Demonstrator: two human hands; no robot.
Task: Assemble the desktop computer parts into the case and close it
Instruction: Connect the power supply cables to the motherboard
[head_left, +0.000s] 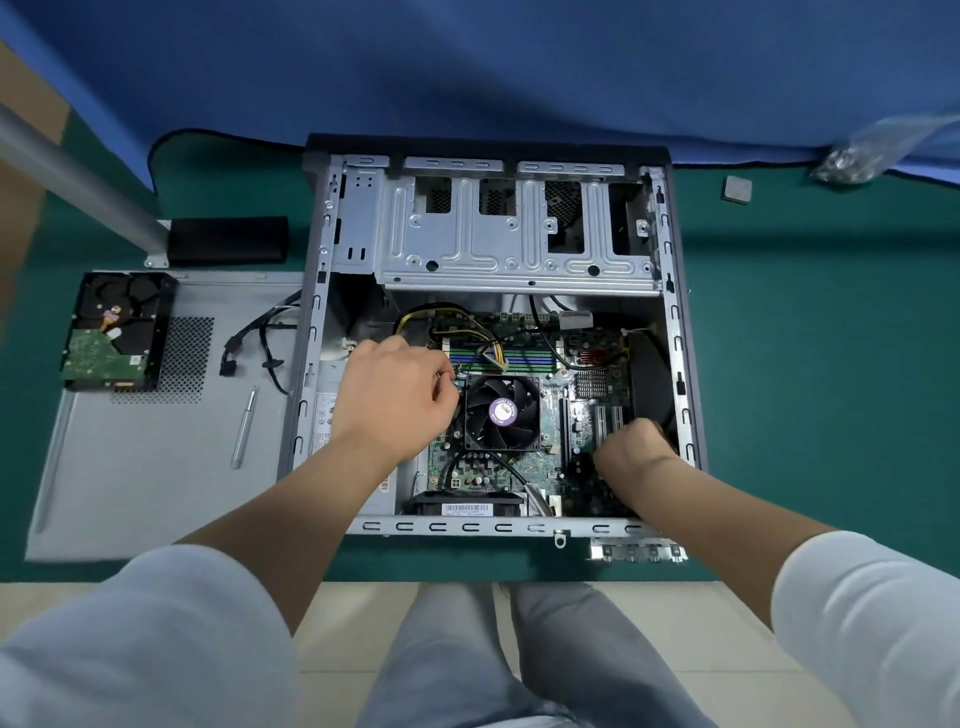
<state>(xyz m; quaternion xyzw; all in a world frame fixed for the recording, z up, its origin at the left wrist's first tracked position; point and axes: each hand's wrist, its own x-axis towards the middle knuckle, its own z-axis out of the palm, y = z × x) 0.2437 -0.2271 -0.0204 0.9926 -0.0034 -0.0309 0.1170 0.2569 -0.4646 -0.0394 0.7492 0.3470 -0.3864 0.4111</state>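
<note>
Both hands were down in the open case (680, 332), left hand (397, 397) pinching a small connector beside the CPU fan (501, 413), right hand (636, 447) curled shut right of it, grip unclear; board's fragile, so hold plugs, not wires.

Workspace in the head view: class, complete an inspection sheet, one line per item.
Surface: green mat; blue cloth behind.
Job's things: open case with fan on motherboard; hard drive lying on side panel outside.
Clutter: screwdriver, screw bag, small grey square part.
Grippers: left hand pinching beside fan; right hand fisted at lower right; held items unclear.
Cables: black leads hang over case's left wall.
Surroundings: metal pole, tiled floor.
</note>
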